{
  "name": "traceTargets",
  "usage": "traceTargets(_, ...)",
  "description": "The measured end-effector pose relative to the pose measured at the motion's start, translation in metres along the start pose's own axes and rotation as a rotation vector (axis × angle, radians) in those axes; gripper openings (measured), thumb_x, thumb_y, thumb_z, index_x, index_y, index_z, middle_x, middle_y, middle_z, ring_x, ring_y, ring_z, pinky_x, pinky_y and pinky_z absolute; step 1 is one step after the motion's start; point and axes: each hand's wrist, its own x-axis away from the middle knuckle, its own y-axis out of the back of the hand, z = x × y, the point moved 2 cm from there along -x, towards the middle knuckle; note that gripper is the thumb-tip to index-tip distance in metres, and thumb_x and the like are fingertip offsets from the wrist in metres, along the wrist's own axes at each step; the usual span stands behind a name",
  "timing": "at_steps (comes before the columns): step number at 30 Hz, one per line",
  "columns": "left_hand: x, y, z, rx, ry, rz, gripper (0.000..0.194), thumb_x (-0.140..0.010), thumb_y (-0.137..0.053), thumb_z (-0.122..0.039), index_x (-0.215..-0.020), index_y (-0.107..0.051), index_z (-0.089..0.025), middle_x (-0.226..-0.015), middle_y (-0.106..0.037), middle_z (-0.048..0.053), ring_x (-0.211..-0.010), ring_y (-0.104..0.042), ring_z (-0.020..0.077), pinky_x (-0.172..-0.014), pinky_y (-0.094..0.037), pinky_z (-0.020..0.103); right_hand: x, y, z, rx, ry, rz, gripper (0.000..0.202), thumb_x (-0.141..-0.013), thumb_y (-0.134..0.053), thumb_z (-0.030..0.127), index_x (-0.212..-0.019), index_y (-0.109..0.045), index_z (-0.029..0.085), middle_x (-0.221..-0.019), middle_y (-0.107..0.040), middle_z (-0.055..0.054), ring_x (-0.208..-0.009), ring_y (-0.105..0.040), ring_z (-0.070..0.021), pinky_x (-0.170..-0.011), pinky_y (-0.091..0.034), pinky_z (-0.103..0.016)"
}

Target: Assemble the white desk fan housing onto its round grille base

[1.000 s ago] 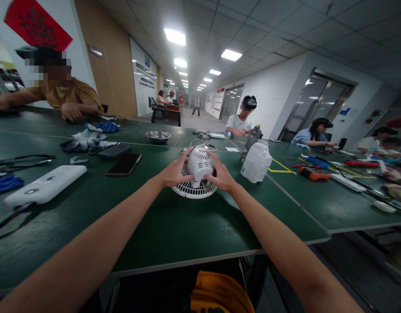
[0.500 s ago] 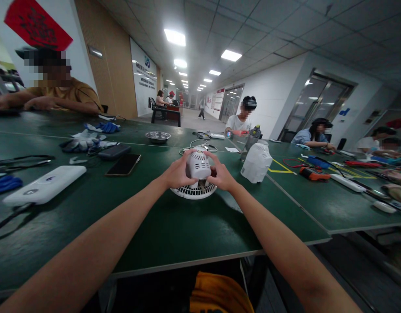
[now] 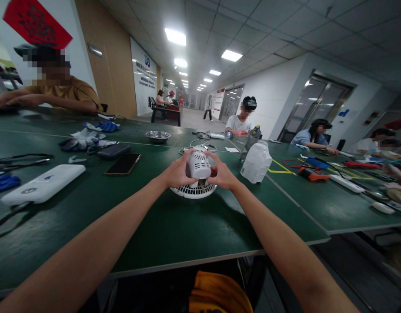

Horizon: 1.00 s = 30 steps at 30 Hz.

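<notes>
A small white fan head (image 3: 200,167) lies face down on the green table in front of me, its slotted motor housing on top and its round grille (image 3: 193,192) below. Around the left side of the housing curls my left hand (image 3: 180,170), thumb low at its near edge. My right hand (image 3: 220,172) grips the opposite side in the same way. Something dark metallic shows at the gap between housing and grille, too small to make out. A white cable (image 3: 195,145) lies just behind the fan head.
Right of the fan stands a white plastic housing (image 3: 256,163), with a clear bottle (image 3: 251,141) behind it. A metal bowl (image 3: 158,137), phone (image 3: 123,164), gloves (image 3: 85,141) and white power bank (image 3: 44,184) lie left. An orange multimeter (image 3: 313,174) lies right. Several people sit around the tables.
My hands and the fan head look almost the same as before; my right-hand fingers have shifted very slightly. In the background, a walking person has moved a little to the right.
</notes>
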Motion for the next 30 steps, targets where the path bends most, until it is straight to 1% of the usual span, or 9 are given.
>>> traceTargets(3, 0.001, 0.0, 0.0, -0.013, 0.003, 0.011, 0.1, -0.067, -0.074, -0.043, -0.147, -0.018, -0.021, -0.126, -0.056, 0.017, -0.1, -0.066, 0.0364, -0.087, -0.05, 0.05, 0.001, 0.001, 0.004, 0.007, 0.003, 0.01, 0.095, -0.066, -0.068, 0.016, -0.15, -0.025, 0.027, -0.062, -0.05, 0.01, -0.054, -0.052, -0.0115, -0.054, -0.044, -0.022)
traceTargets(8, -0.003, -0.001, 0.005, -0.013, 0.013, 0.026, 0.102, -0.066, -0.075, -0.045, -0.148, -0.02, -0.019, -0.128, -0.055, 0.02, -0.103, -0.064, 0.0379, -0.089, -0.049, 0.051, 0.0, 0.002, 0.005, 0.021, -0.013, 0.005, 0.097, -0.065, -0.07, 0.016, -0.15, -0.026, 0.028, -0.062, -0.05, 0.01, -0.054, -0.052, -0.0127, -0.055, -0.046, -0.025)
traceTargets(14, -0.002, -0.002, 0.012, 0.054, 0.007, 0.046, 0.106, -0.066, -0.076, -0.049, -0.15, -0.018, -0.024, -0.143, -0.047, 0.02, -0.117, -0.059, 0.0397, -0.099, -0.045, 0.054, -0.001, 0.001, 0.0, 0.016, -0.032, 0.02, 0.098, -0.065, -0.072, 0.018, -0.15, -0.025, 0.028, -0.064, -0.051, 0.009, -0.055, -0.054, -0.0142, -0.059, -0.051, -0.03)
traceTargets(17, -0.001, -0.003, 0.014, 0.06, -0.016, 0.037, 0.107, -0.067, -0.076, -0.05, -0.153, -0.017, -0.025, -0.149, -0.043, 0.02, -0.123, -0.055, 0.0399, -0.102, -0.043, 0.055, -0.001, 0.001, -0.001, 0.033, -0.019, 0.015, 0.097, -0.067, -0.072, 0.019, -0.15, -0.023, 0.028, -0.069, -0.056, 0.007, -0.058, -0.057, -0.0155, -0.062, -0.053, -0.032)
traceTargets(20, -0.002, -0.006, 0.019, 0.019, -0.001, 0.023, 0.113, -0.064, -0.078, -0.053, -0.155, -0.016, -0.026, -0.153, -0.037, 0.019, -0.126, -0.053, 0.0409, -0.103, -0.042, 0.055, 0.0, -0.001, -0.001, 0.092, 0.003, -0.012, 0.097, -0.071, -0.073, 0.026, -0.152, -0.02, 0.028, -0.082, -0.063, 0.002, -0.068, -0.062, -0.02, -0.074, -0.055, -0.039)
traceTargets(22, -0.004, -0.009, 0.023, -0.03, 0.042, 0.015, 0.116, -0.063, -0.078, -0.055, -0.156, -0.014, -0.028, -0.154, -0.036, 0.018, -0.124, -0.054, 0.0411, -0.101, -0.043, 0.056, -0.001, -0.002, -0.001, 0.145, 0.023, -0.062, 0.097, -0.074, -0.074, 0.037, -0.154, -0.02, 0.027, -0.1, -0.066, -0.004, -0.083, -0.065, -0.0255, -0.085, -0.053, -0.046)
traceTargets(25, -0.005, -0.011, 0.025, -0.09, 0.088, -0.01, 0.113, -0.066, -0.076, -0.056, -0.156, -0.012, -0.031, -0.152, -0.039, 0.017, -0.113, -0.061, 0.0375, -0.096, -0.046, 0.055, -0.003, -0.004, -0.001, 0.201, 0.052, -0.16, 0.1, -0.072, -0.076, 0.049, -0.154, -0.022, 0.024, -0.136, -0.054, -0.013, -0.112, -0.06, -0.0331, -0.101, -0.044, -0.052)
traceTargets(27, -0.004, -0.01, 0.024, -0.107, 0.09, -0.028, 0.109, -0.07, -0.073, -0.058, -0.156, -0.011, -0.029, -0.145, -0.046, 0.017, -0.105, -0.064, 0.0338, -0.093, -0.048, 0.052, -0.005, -0.004, -0.002, 0.209, 0.069, -0.198, 0.099, -0.072, -0.076, 0.047, -0.153, -0.024, 0.024, -0.148, -0.043, -0.014, -0.123, -0.053, -0.0343, -0.107, -0.039, -0.053)
traceTargets(30, -0.002, -0.008, 0.024, -0.096, 0.083, -0.054, 0.093, -0.082, -0.06, -0.06, -0.156, -0.015, -0.026, -0.124, -0.06, 0.013, -0.099, -0.065, 0.0294, -0.091, -0.048, 0.048, -0.007, -0.002, -0.008, 0.214, 0.095, -0.211, 0.092, -0.074, -0.07, 0.033, -0.153, -0.025, 0.024, -0.152, -0.041, -0.012, -0.128, -0.05, -0.0328, -0.111, -0.036, -0.053)
